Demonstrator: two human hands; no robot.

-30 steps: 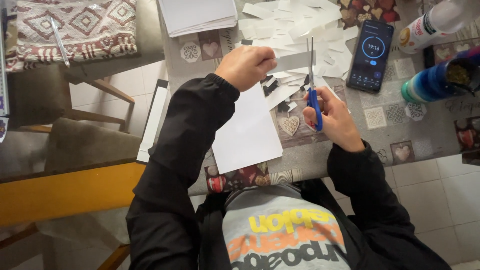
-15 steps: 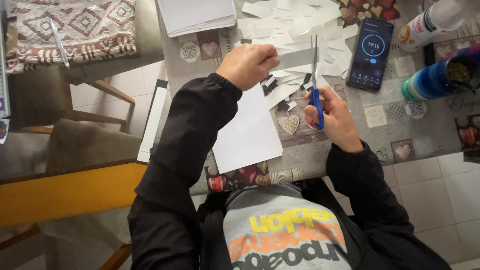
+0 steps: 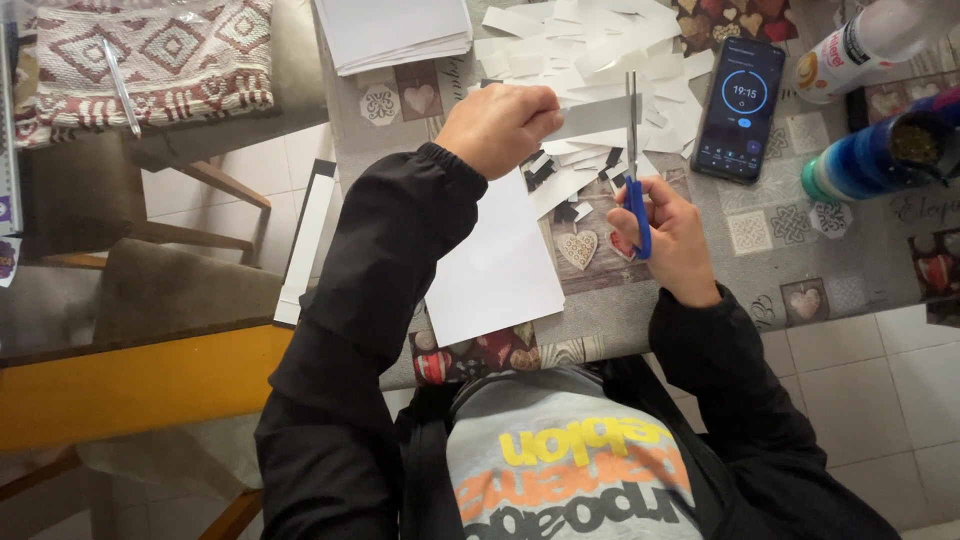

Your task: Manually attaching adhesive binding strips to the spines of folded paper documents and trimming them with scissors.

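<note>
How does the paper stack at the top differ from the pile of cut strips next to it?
The paper stack is whole sheets squared up neatly; the strips are narrow pieces lying loose and crisscrossed. The stack sits apart from the hands, while the strips spread right under the left hand and the scissors in the right hand. Both are white paper on the patterned table.

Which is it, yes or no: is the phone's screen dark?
No, the phone lies face up on the table with its screen lit, showing a round timer display.
</note>
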